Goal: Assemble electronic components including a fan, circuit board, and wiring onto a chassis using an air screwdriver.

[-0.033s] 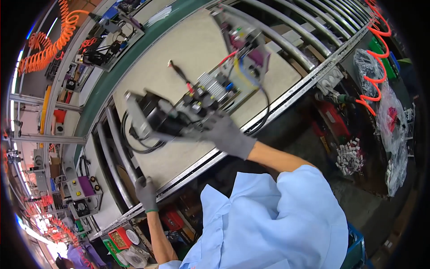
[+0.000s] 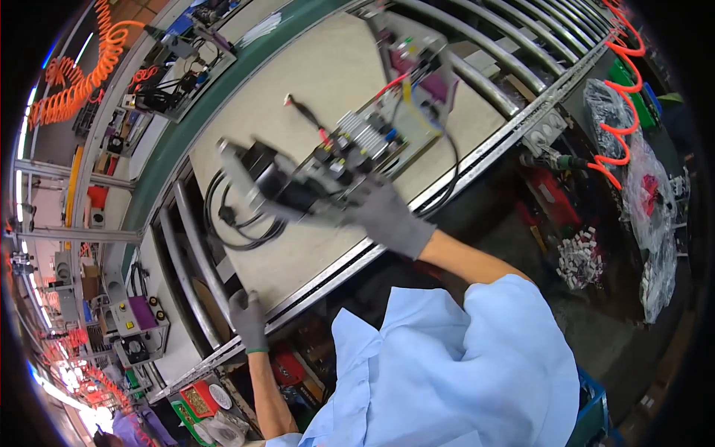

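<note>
An open metal chassis with a finned heat sink, a black fan-like part, wiring and purple end plates lies on a pale board. My right hand, in a grey glove, has its fingers closed over the chassis's near edge; some fingertips are hidden among the parts. At the board's near left corner, my gloved left hand grips the edge between thumb and fingers. A coiled black cable rests on the board beside the chassis. A short black lead with a red end sticks up from the middle.
Metal rollers run on both sides of the board, bounded by a near rail. Beyond is a green belt with another chassis. Orange coiled hoses hang left; another hose and plastic bags are right.
The chassis and the board have shifted a little to the right. Both my hands have moved slightly right with them, and more of the coiled cable shows.
</note>
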